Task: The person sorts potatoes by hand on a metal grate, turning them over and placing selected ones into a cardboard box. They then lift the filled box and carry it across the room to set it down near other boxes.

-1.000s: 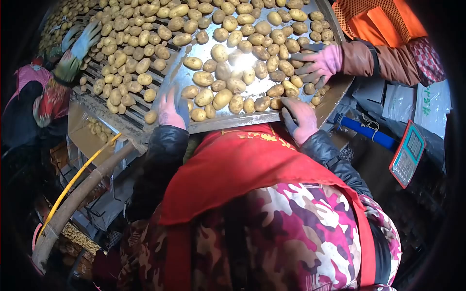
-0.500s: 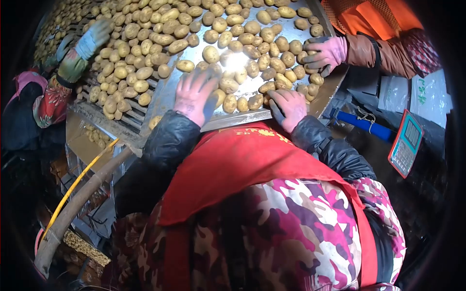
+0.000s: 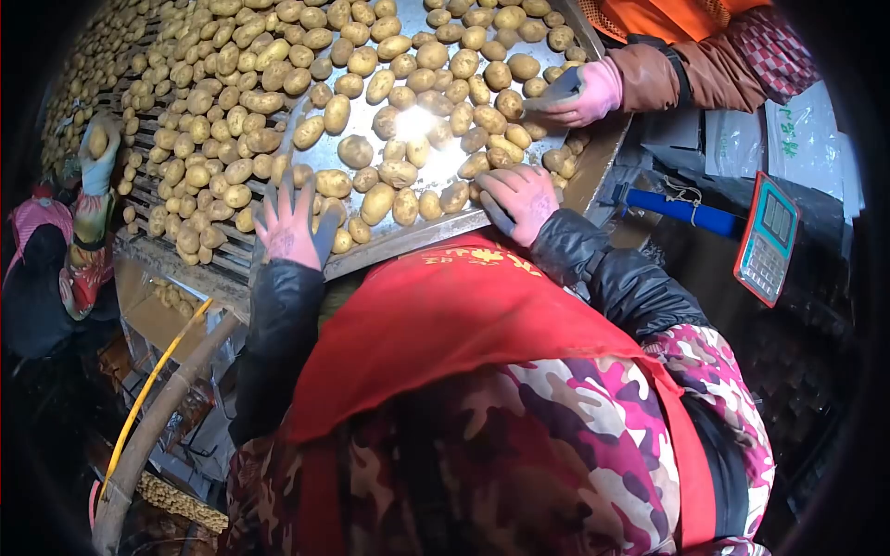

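Observation:
Potatoes lie spread over a shiny metal tray in front of me. My left hand, in a pink glove with grey fingers, is spread at the tray's left front corner, beside several potatoes. Its fingertips reach toward the slatted grate, and nothing shows in its grasp. My right hand, gloved the same way, rests over the front rim with fingers stretched out. Potatoes lie right at its fingertips.
At right, a co-worker's gloved hand reaches over the potatoes. Another person's raised hand at far left holds a potato. A keypad display unit and blue tube stand right. A yellow hose and wooden pole are lower left.
My left hand has moved left from the potatoes on the tray to its left corner. My right hand stays near the front rim. The far-left person's hand has risen with a potato.

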Motion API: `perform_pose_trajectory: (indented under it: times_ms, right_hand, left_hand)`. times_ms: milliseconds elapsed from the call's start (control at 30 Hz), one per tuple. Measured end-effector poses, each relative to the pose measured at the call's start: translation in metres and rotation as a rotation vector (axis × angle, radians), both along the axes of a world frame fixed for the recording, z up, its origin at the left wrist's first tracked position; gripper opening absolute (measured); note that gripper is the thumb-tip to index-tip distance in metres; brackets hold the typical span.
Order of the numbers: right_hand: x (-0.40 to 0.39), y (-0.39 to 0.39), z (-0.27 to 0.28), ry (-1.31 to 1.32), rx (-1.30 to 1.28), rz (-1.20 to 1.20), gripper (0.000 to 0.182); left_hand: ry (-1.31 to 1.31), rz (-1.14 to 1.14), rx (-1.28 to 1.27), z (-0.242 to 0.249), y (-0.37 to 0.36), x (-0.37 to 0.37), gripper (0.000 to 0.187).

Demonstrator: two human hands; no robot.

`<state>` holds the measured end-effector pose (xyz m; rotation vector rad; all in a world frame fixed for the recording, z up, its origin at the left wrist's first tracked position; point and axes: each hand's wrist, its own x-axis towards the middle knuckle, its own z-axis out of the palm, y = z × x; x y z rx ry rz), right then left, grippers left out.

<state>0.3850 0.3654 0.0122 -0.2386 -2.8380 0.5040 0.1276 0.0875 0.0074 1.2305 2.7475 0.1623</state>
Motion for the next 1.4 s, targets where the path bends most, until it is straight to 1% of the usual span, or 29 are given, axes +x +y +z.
perform_pose_trajectory:
  times_ms: [33,67,100,167,200,300,333,367,433,500,533,567,633,700,767,833,900,967,1033,1100,1167,1233,1267,1300,1367,1400]
  right_hand:
    - [0.000,0.000,0.000,0.011,-0.029,0.013,0.028]
    - [0.001,0.001,0.000,0.022,-0.055,0.023,0.028]
    - [0.002,0.002,0.000,0.033,-0.080,0.033,0.028]
    - [0.004,0.007,0.006,0.097,-0.210,0.028,0.029]
    - [0.004,0.009,0.009,0.128,-0.275,0.031,0.030]
    - [0.018,0.010,0.014,0.248,-0.118,-0.329,0.034]
    - [0.024,0.011,0.015,0.187,-0.133,-0.444,0.038]
    - [0.025,0.013,0.010,0.163,-0.065,-0.523,0.045]
    - [0.020,0.013,0.003,0.107,-0.043,-0.595,0.050]
    - [0.014,0.014,-0.001,0.067,-0.060,-0.496,0.053]
    - [0.011,0.014,-0.004,0.050,-0.067,-0.451,0.054]
    - [0.007,0.013,-0.005,0.012,0.081,-0.363,0.050]
    - [0.001,0.006,-0.001,-0.056,-0.121,-0.412,0.040]
    - [-0.005,0.013,-0.010,-0.144,-0.056,-0.335,0.027]
    - [-0.018,0.013,-0.011,-0.186,0.020,-0.316,0.020]
    - [-0.027,0.012,-0.006,-0.225,-0.012,-0.314,0.016]
    - [-0.033,0.007,0.004,-0.341,0.030,-0.290,0.016]
    - [-0.041,0.000,0.007,-0.473,0.030,-0.347,0.018]
    - [-0.045,0.001,-0.010,-0.568,0.030,-0.315,0.028]
    - [-0.045,0.001,0.044,-0.647,-0.110,-0.239,0.033]
    - [-0.042,-0.003,0.023,-0.586,-0.073,-0.320,0.021]
    - [-0.038,-0.008,-0.013,-0.446,-0.026,-0.361,0.025]
    - [-0.039,-0.009,-0.015,-0.371,-0.011,-0.372,0.026]
    - [-0.036,-0.008,-0.017,-0.353,-0.026,-0.356,0.027]
    - [-0.026,-0.004,-0.002,-0.317,-0.059,-0.326,0.028]
    - [-0.024,0.000,0.001,-0.291,-0.202,-0.311,0.028]
  left_hand:
    - [-0.019,0.010,0.000,0.003,-0.008,0.005,0.069]
    - [0.019,0.010,0.016,0.003,-0.018,0.009,0.068]
    - [0.004,0.039,0.065,0.000,-0.029,0.011,0.068]
    - [-0.029,0.102,0.167,-0.014,-0.051,0.008,0.066]
    - [0.019,0.116,0.161,-0.024,-0.060,0.006,0.064]
    - [0.025,0.158,0.109,-0.021,-0.063,0.010,0.063]
    - [0.019,0.159,0.102,-0.019,-0.062,0.010,0.063]
    - [0.013,0.158,0.097,-0.016,-0.059,0.011,0.063]
    - [0.006,0.170,0.112,-0.016,-0.054,0.011,0.064]
    - [0.002,0.196,0.143,-0.021,-0.054,0.012,0.064]
    - [-0.014,0.115,0.169,-0.018,-0.050,0.013,0.064]
    - [-0.035,0.025,0.200,-0.013,-0.040,0.016,0.064]
    - [-0.074,-0.178,0.244,-0.008,-0.014,0.018,0.064]
    - [-0.095,-0.402,0.282,-0.005,0.017,0.022,0.065]
    - [-0.158,-0.477,0.259,-0.002,0.044,0.026,0.063]
    - [-0.155,-0.535,0.218,-0.004,0.063,0.029,0.062]
    - [-0.172,-0.504,0.209,-0.006,0.071,0.032,0.061]
    - [-0.159,-0.465,0.172,-0.006,0.069,0.033,0.060]
    - [-0.120,-0.436,0.135,-0.007,0.066,0.034,0.060]
    - [-0.142,-0.423,0.186,-0.016,0.062,0.031,0.059]
    - [-0.092,-0.389,0.193,-0.016,0.059,0.033,0.060]
    - [-0.160,-0.349,0.239,-0.008,0.059,0.036,0.061]
    - [-0.146,-0.327,0.197,-0.002,0.059,0.037,0.061]
    - [-0.145,-0.327,0.207,-0.001,0.059,0.038,0.061]
    - [-0.143,-0.330,0.224,-0.002,0.058,0.038,0.060]
    - [-0.129,-0.337,0.199,-0.003,0.058,0.038,0.060]
